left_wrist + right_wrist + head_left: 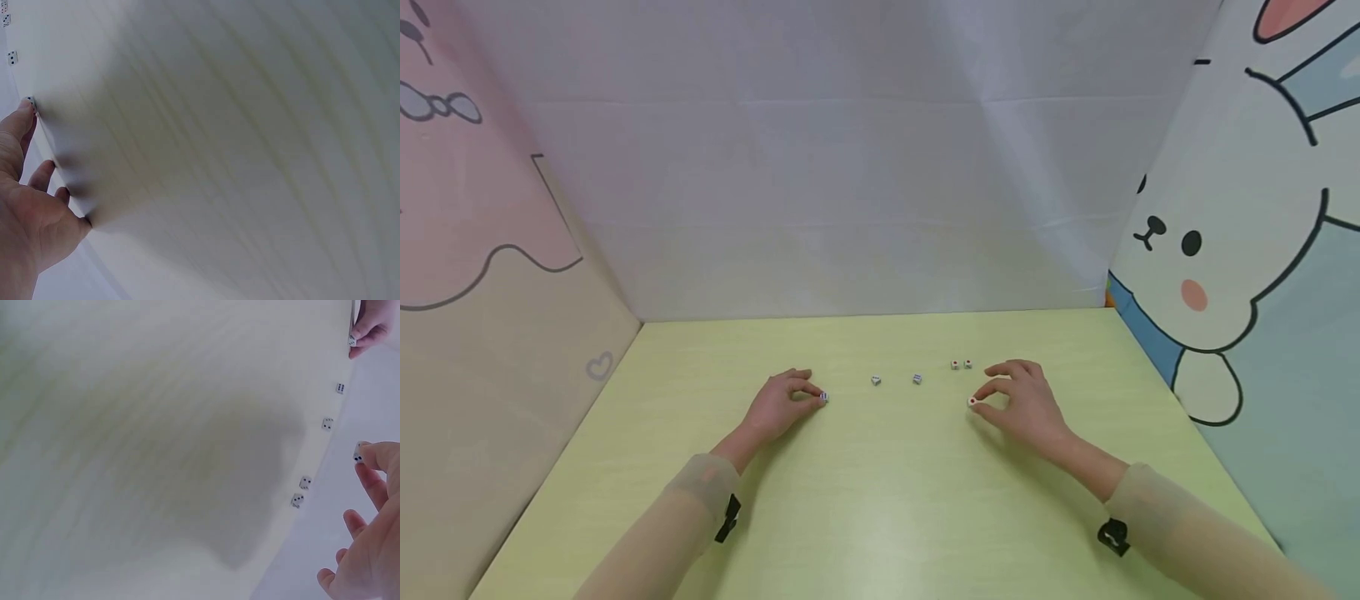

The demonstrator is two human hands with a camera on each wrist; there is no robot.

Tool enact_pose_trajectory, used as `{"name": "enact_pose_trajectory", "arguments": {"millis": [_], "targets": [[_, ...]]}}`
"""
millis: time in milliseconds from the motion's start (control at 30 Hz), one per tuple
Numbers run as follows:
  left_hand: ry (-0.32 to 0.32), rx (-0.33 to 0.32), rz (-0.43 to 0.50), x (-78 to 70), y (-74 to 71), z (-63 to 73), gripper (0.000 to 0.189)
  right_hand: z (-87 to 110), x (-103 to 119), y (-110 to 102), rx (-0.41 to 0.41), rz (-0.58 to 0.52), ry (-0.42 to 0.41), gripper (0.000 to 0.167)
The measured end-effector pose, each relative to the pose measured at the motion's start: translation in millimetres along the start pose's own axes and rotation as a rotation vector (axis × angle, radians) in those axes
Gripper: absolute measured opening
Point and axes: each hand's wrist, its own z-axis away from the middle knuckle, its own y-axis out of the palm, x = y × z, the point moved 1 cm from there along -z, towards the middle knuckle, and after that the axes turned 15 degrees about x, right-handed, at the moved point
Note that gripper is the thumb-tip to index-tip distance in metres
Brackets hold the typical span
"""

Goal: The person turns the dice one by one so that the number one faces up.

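My left hand (781,405) pinches a small white die (824,397) with dark pips between thumb and forefinger, close to the table. In the left wrist view that die (30,104) shows at the fingertips, the other fingertips right at the tabletop. Over on the right, my right hand (1021,402) holds another die (972,402), a red pip showing, between thumb and forefinger. In the right wrist view this die (359,452) appears raised off the table. Between the hands lie two single dice, one die (876,380) on the left and one die (917,378) on the right.
Farther back, near the right hand, a die (955,365) and another die (967,364) lie side by side with red pips showing. The pale yellow table (880,500) ends at a white back wall (865,208). Cartoon-printed panels (1285,275) flank the sides.
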Motion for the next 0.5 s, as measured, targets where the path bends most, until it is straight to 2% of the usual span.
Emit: {"name": "enact_pose_trajectory", "arguments": {"millis": [500], "targets": [[0.001,0.002,-0.008,1.5,0.6,-0.6,0.017,-19.7,-23,-43,-0.045,-0.034,0.035,0.012]]}}
